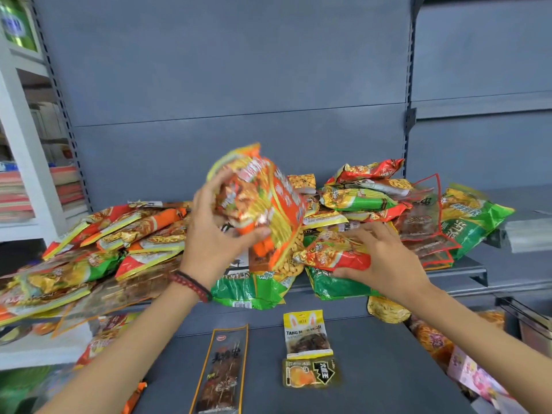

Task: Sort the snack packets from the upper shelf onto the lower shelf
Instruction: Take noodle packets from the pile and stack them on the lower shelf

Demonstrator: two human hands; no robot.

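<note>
A heap of snack packets (pixel 367 198) in orange, red, green and yellow covers the upper shelf (pixel 460 271). My left hand (pixel 215 228) grips an orange and yellow packet (pixel 263 201), raised above the heap's middle. My right hand (pixel 379 258) holds a red and yellow packet (pixel 334 252) at the heap's front. On the lower shelf (pixel 373 354) lie a long dark packet with an orange edge (pixel 222 372), a yellow-topped packet (pixel 306 333) and a small black and yellow packet (pixel 310 372).
More packets (pixel 89 252) spread over the upper shelf's left side, some hanging over its edge. A white shelving unit (pixel 27 150) stands at the far left. Packets and pink items (pixel 475 375) fill the right side below. Grey back panels rise behind.
</note>
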